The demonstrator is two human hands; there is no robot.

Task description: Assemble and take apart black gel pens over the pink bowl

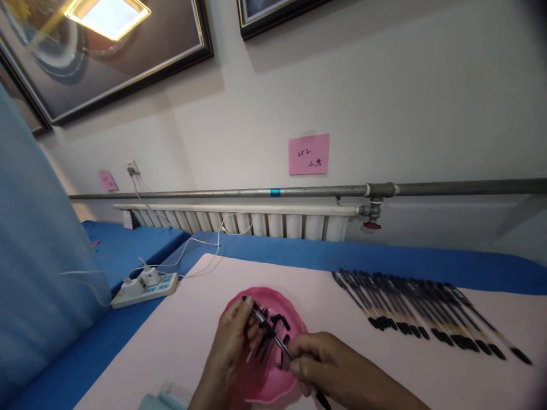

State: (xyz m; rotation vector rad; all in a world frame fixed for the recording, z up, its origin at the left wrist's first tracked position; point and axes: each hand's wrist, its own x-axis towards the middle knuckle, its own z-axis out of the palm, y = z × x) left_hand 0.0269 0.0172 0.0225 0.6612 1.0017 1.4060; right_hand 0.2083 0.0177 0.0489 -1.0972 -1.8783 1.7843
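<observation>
Over a pink scalloped bowl (pixel 294 304), both my hands are at work. My right hand (pixel 327 361) grips a slim pen (pixel 280 343) with a clear barrel, slanting up to the left; its black end pokes out below the fingers. Thumb and fingers of my left hand (pixel 231 336) are pinched on a small black piece (pixel 244 298), mostly covered, close to the pen's upper tip. Inside the bowl lie several black pen caps (pixel 282 322) and other dark slender parts. To the right, several pens (pixel 410 307) are laid side by side in a slanted row.
Pink paper (pixel 171 330) covers the blue table (pixel 273 247). A white power strip (pixel 145 290) with plugged-in chargers and loose cables sits at left. Light blue cloth (pixel 156 401) shows at the bottom edge. Behind are a radiator (pixel 290 223) and a metal pipe (pixel 231 193).
</observation>
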